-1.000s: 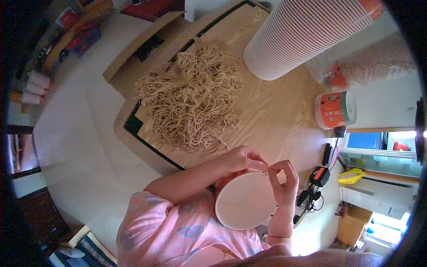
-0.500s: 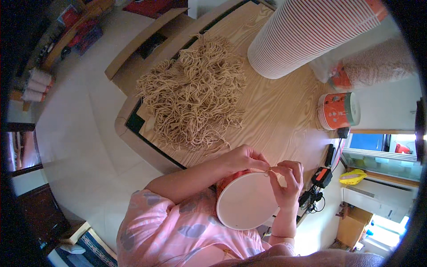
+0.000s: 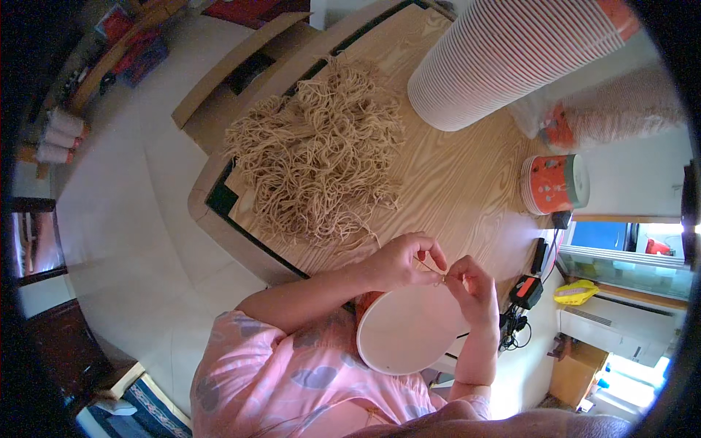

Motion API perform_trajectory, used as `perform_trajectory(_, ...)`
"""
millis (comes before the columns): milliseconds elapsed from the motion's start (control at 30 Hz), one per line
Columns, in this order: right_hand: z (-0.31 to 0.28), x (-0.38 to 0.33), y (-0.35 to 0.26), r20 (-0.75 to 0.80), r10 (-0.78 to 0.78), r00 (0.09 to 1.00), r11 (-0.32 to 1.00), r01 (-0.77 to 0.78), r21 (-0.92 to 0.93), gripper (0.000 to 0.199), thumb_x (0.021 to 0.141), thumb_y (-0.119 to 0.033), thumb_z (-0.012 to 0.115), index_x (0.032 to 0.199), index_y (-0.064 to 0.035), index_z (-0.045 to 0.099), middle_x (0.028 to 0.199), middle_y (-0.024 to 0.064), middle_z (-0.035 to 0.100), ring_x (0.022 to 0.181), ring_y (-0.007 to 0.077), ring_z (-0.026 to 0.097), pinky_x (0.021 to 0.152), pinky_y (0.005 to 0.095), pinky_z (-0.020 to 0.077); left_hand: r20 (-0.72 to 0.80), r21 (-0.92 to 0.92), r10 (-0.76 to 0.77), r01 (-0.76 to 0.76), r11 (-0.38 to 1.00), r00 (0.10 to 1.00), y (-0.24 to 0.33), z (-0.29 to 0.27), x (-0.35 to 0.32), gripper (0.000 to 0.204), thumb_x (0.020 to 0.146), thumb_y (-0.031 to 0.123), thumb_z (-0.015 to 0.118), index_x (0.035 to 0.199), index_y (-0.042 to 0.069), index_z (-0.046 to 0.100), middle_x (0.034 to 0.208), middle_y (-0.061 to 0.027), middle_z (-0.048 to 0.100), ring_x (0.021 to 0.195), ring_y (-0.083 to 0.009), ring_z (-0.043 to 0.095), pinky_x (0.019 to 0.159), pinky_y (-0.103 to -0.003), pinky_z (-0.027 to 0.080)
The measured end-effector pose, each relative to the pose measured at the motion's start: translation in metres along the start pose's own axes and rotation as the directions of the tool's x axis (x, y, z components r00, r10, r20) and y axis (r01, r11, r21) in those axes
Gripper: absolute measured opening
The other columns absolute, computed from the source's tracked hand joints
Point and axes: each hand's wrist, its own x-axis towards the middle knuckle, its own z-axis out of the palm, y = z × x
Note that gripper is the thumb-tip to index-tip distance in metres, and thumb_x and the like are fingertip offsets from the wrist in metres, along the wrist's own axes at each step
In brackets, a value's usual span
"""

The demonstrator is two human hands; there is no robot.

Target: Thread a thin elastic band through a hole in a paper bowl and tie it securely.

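We see a counter (image 3: 456, 197) with a light wood-grain top, a dark green strip showing along its left edge. On its left part we find a loose, tangled heap of tan cord (image 3: 321, 157). Beside the heap, we see a tall stack of nested tubs (image 3: 511, 62) with white rims, and farther right a short orange-and-green stack (image 3: 555, 184). Along the right edge we make out a black adapter (image 3: 526, 291) and bunched black cables (image 3: 517, 330).

Underside of the tub (image 3: 410, 332) hidden
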Motion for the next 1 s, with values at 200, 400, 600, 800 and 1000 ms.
perform_trajectory(200, -0.004, 0.009, -0.004, 0.189, 0.218, 0.957, 0.865, -0.28, 0.417, 0.005, 0.083, -0.004, 0.058, 0.08, -0.0025, 0.055, 0.079, 0.0, 0.054, 0.077, 0.0084, 0.049, 0.071, 0.022, 0.0402, -0.082, 0.134, 0.125, -0.113, 0.985, 0.989, -0.006, 0.006, 0.004, 0.017, 0.067, 0.016, 0.074, 0.079, 0.007, 0.064, 0.079, -0.007, 0.058, 0.08, -0.0208, 0.056, 0.074, -0.031, 0.043)
perform_trajectory(400, -0.007, -0.005, 0.0, 0.122, 0.181, 0.976, 0.833, -0.218, 0.509, 0.012, 0.081, -0.007, 0.063, 0.087, -0.0043, 0.052, 0.08, 0.0, 0.053, 0.08, 0.0081, 0.05, 0.072, 0.0224, 0.0409, -0.066, 0.01, 0.076, -0.075, 0.997, 0.995, -0.014, 0.02, 0.012, 0.016, 0.068, 0.016, 0.073, 0.075, 0.004, 0.065, 0.077, -0.008, 0.059, 0.077, -0.0197, 0.058, 0.069, -0.031, 0.045)
perform_trajectory(600, -0.009, -0.033, 0.005, -0.05, 0.146, 0.988, 0.986, -0.141, 0.086, 0.024, 0.074, 0.0, 0.069, 0.089, -0.0038, 0.05, 0.076, -0.0002, 0.052, 0.069, 0.0066, 0.051, 0.062, 0.0212, 0.0437, 0.01, -0.01, 0.006, -0.006, 1.0, 1.0, -0.021, 0.022, 0.022, 0.016, 0.069, 0.016, 0.073, 0.077, 0.003, 0.067, 0.073, -0.0075, 0.062, 0.067, -0.014, 0.058, 0.062, -0.027, 0.047)
perform_trajectory(800, -0.003, -0.054, 0.006, -0.234, 0.181, 0.955, 0.979, -0.152, 0.139, 0.022, 0.075, 0.002, 0.067, 0.088, -0.0028, 0.05, 0.077, -0.0006, 0.052, 0.069, 0.0057, 0.052, 0.062, 0.0199, 0.0432, 0.234, 0.034, -0.004, -0.004, 0.999, 0.972, -0.017, 0.022, 0.045, 0.019, 0.071, 0.021, 0.072, 0.08, 0.005, 0.068, 0.065, -0.0032, 0.058, 0.056, -0.0091, 0.051, 0.051, -0.026, 0.04)
perform_trajectory(1000, -0.003, -0.064, 0.01, -0.236, 0.253, 0.938, 0.964, -0.224, 0.144, 0.022, 0.075, 0.002, 0.067, 0.088, -0.0031, 0.05, 0.079, -0.0011, 0.052, 0.072, 0.0056, 0.051, 0.065, 0.0194, 0.0431, 0.372, 0.051, -0.198, 0.193, 0.98, 0.907, -0.013, 0.03, 0.049, 0.019, 0.074, 0.021, 0.072, 0.079, 0.004, 0.065, 0.073, -0.0023, 0.058, 0.063, -0.0083, 0.052, 0.057, -0.025, 0.041)
